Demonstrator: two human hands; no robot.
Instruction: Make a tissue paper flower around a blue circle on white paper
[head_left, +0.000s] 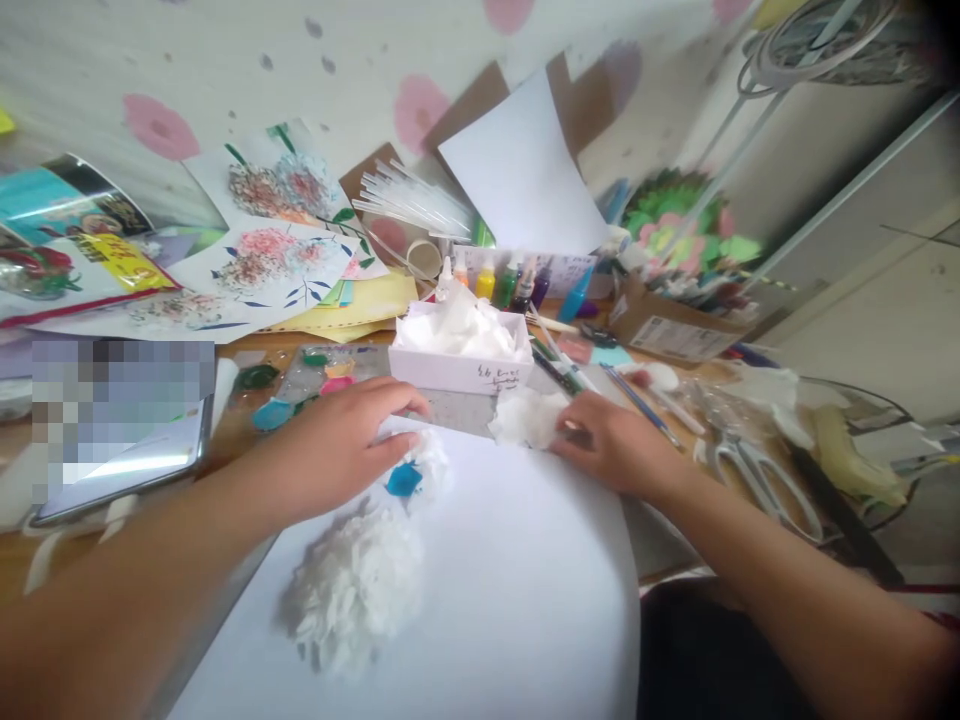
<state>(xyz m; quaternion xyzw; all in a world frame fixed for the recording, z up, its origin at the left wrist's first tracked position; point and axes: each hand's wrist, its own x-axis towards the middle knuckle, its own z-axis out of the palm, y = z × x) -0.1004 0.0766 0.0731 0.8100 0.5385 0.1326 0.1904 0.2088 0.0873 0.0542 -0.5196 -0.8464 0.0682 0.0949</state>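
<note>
A large white sheet of paper (517, 560) lies in front of me. On its left part sits a fluffy mound of crumpled white tissue (360, 585). Above it is a smaller white tissue clump (433, 470) with a blue patch (404, 479) at its left. My left hand (360, 440) rests at the sheet's upper left, thumb beside the small clump, with a gap between thumb and curved fingers. My right hand (611, 440) is closed at the sheet's upper right edge, its fingers pinching a loose piece of white tissue (521, 418).
A white box (457, 365) of tissue stands behind the sheet, with paint bottles (510, 282) at its back. Left are a phone (127, 460) and paint palette (307, 375). Scissors (761, 485), brushes (641, 405) and a cardboard box (675, 325) lie right. Flower pictures (270, 265) lean behind.
</note>
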